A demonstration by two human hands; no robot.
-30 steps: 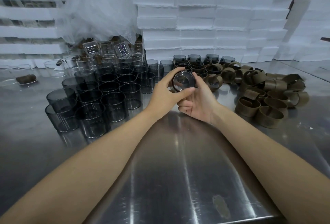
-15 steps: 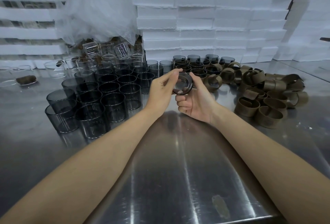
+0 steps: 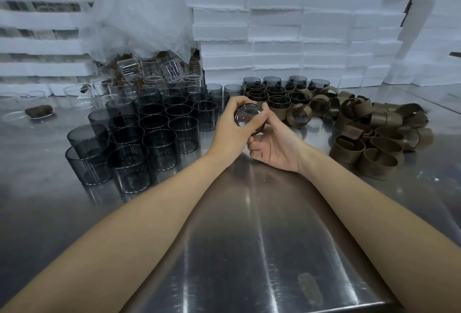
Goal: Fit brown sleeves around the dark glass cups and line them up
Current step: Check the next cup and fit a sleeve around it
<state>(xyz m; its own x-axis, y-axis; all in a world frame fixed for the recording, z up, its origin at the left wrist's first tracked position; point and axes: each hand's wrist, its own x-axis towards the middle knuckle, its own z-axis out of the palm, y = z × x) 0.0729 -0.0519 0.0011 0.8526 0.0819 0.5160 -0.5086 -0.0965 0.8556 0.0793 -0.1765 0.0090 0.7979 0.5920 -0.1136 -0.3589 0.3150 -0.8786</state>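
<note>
Both hands hold one dark glass cup above the steel table, its base turned toward me. My left hand grips it from the left with fingers curled over the top. My right hand holds it from below and the right, where a brown sleeve edge shows under the cup. Bare dark cups stand packed on the left. Sleeved cups stand in rows behind the hands. Loose brown sleeves lie heaped on the right.
White foam boxes are stacked along the back. A crumpled plastic sheet hangs over clear glasses at the back left. The steel table spreads in front, with a brownish smear near its front edge.
The cup has turned in my hands, and my left hand's fingers have closed further over its top. Both hands stay at the same place.
</note>
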